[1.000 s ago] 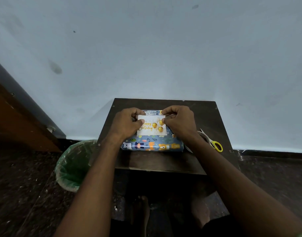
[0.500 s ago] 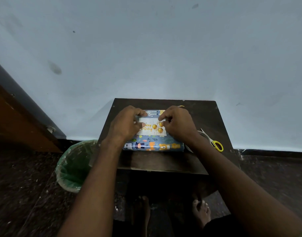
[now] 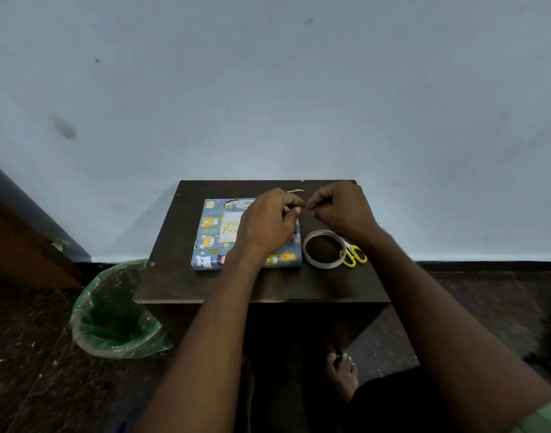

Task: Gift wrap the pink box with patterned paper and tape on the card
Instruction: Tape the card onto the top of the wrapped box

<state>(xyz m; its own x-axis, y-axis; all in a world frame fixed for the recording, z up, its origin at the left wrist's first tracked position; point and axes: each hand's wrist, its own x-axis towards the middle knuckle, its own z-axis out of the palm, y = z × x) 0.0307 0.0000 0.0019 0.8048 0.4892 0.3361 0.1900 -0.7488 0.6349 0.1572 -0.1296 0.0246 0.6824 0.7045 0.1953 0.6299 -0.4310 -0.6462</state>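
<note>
Now both hands are off the card point(image 3: 229, 227); left fingers point(image 3: 294, 210) and right fingers point(image 3: 311, 207) pinch something small between them, probably tape, so taping comes next.

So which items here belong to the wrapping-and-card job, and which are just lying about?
Part of the job:
wrapped box
card lying on it
tape roll
scissors
left hand and right hand, fingertips pinched together above the box's right edge

Just lying about:
green-lined bin beside the table
small scrap at the table's far edge
</note>
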